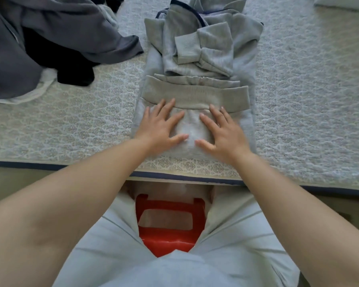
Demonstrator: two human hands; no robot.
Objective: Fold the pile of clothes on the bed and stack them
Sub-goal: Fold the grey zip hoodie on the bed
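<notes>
We are midway through folding the grey hooded sweatshirt [197, 83], which lies lengthwise on the bed [309, 100] in front of us with its sleeves crossed on the chest and its ribbed hem turned up. Our left hand [162, 125] and right hand [222, 129] lie flat on that bottom fold, fingers spread, gripping nothing. Next, we judge, comes taking the folded end and doubling it toward the hood, while the dark unfolded pile [46, 42] waits well apart at the far left.

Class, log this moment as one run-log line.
step: fold | hands: flat on hoodie | pile: unfolded
</notes>
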